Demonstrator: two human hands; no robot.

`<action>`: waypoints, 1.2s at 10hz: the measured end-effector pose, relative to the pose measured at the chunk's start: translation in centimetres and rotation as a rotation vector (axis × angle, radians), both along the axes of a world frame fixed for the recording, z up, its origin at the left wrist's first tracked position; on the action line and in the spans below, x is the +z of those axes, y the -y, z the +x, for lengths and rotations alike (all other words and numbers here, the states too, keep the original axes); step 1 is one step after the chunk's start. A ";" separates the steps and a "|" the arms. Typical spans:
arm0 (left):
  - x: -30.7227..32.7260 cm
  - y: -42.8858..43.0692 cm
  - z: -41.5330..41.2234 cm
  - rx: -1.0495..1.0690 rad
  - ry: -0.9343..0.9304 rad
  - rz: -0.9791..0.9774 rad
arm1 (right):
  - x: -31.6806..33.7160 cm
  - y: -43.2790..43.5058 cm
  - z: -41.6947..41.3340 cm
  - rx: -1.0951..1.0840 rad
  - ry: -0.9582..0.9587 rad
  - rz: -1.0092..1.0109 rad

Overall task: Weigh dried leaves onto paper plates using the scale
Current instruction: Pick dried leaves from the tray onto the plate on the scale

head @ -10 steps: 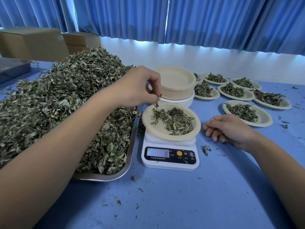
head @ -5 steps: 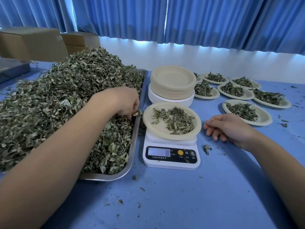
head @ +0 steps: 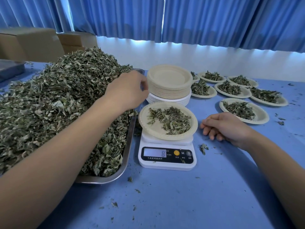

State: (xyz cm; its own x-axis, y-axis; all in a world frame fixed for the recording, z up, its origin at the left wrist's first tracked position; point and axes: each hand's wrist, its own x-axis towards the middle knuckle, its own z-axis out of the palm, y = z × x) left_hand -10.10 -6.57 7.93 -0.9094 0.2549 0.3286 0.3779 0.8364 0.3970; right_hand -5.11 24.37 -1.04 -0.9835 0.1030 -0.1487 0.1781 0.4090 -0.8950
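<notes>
While the white digital kitchen scale (head: pixel 166 163) shows a single 8 on its grey display (head: pixel 155 152), the step in hand looks like topping up by pinches, and it pays to keep them small. The left hand (head: pixel 127 92) hangs with its fingers drawn in, but they are blurred and turned away, so I cannot tell whether they nip any leaf or nothing at all. Under that hand and back along its wrist lies the heap of crumpled grey-green dried leaves (head: pixel 57 100) in the shallow steel tray (head: pixel 128 146). Just below and right of its fingertips sits the round beige paper plate (head: pixel 155 129) on the scale, carrying a loose scatter of leaves (head: pixel 171 120) across its middle. Close beside the knuckles stands the stack of empty beige paper plates (head: pixel 170 80). The right hand (head: pixel 226 128) rests on the blue table (head: pixel 181 204) just right of the scale, fingers loosely curled and holding nothing, near the plate's rim without touching it. To do this well, I judge, any pinch should be let go low over the plate's centre rather than its edge, so nothing spills onto the platform or table. The hand should then clear the plate before the number is read, since a resting finger would falsify it. Brushing the stack could topple it. The right hand is well placed to slide the plate toward the leaf-filled paper plates (head: pixel 262 116) beyond it once the reading suits.
</notes>
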 end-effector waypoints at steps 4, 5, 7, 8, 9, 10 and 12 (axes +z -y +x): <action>-2.0 -4.6 3.7 -0.439 0.171 -0.166 | 0.2 0.2 0.1 0.008 -0.008 0.004; -2.6 -4.8 3.7 -0.457 0.163 -0.253 | 0.0 0.2 0.1 0.013 -0.008 0.008; -2.0 -3.4 2.4 -0.330 0.172 -0.209 | 0.2 0.2 0.2 0.011 -0.012 0.007; -1.8 -3.3 2.2 -0.332 0.138 -0.113 | 0.2 0.2 0.2 0.010 -0.013 0.004; -1.7 -3.3 2.0 -0.329 0.104 -0.033 | 0.2 0.2 0.2 0.008 -0.012 0.001; -1.5 -3.1 1.9 -0.325 0.066 0.038 | 0.2 0.2 0.2 0.008 -0.010 0.004; -0.8 -2.6 1.6 -0.322 0.051 0.114 | 0.3 0.2 0.3 0.009 -0.010 0.005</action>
State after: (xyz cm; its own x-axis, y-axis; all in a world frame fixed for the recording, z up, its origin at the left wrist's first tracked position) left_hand -8.47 -3.92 7.11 -0.8040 0.4957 0.3283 0.5928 0.6263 0.5063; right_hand -4.86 24.14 -0.78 -0.9859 0.0944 -0.1385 0.1654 0.4152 -0.8946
